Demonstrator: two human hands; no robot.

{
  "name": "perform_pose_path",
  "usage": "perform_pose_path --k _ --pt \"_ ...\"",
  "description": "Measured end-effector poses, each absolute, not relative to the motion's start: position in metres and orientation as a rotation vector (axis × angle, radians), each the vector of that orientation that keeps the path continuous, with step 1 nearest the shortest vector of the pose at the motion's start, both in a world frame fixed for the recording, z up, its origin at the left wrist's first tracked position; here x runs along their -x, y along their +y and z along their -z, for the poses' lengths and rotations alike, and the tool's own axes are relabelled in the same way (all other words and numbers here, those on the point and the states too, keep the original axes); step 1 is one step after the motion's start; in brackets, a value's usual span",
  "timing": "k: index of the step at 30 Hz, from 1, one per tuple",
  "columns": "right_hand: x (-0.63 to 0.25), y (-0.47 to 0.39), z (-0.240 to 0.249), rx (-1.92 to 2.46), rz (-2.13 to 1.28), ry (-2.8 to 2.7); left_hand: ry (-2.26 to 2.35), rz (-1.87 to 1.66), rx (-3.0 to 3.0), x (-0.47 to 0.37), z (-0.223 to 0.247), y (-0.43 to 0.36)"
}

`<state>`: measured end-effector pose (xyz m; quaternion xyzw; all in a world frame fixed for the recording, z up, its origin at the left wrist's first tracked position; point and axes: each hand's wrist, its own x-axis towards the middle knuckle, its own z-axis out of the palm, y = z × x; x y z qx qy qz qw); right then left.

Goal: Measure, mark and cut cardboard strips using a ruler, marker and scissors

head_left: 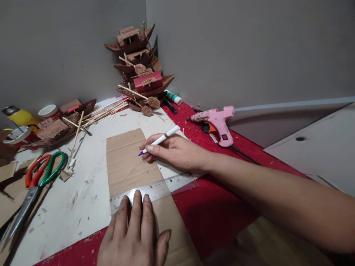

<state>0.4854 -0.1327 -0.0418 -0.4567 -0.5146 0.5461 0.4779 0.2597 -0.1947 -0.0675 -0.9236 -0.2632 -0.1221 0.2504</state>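
A long piece of brown cardboard lies on a white sheet, with a few small purple marks on its surface. Across it rests a clear plastic ruler. My left hand presses the ruler down with its fingers stretched out flat. In my right hand is a white felt-tip pen, pinched between thumb and fingers. The pen's purple tip points down at the cardboard, beyond the ruler; whether it touches the surface I cannot tell.
Orange-and-green-handled scissors lie at left among cardboard scraps. A pink glue gun sits at right on the red table cover. Several model boats are stacked against the wall beside thin sticks. Cups and a yellow bottle stand far left.
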Motion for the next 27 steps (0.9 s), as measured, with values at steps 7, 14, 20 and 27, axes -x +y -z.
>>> perform_pose_path --k 7,14,20,27 --pt "-0.488 -0.138 0.040 1.104 -1.306 -1.328 -0.750 0.326 2.544 -0.261 0.065 -0.201" --pt "-0.488 -0.151 0.028 1.091 -1.210 -1.373 -0.911 0.325 2.591 -0.264 0.066 -0.208" --pt "-0.487 -0.155 0.026 1.116 -1.211 -1.401 -0.911 0.321 2.580 -0.262 0.071 -0.211" --pt "-0.486 -0.160 0.022 1.151 -1.202 -1.411 -0.876 0.293 2.572 -0.261 0.069 -0.212"
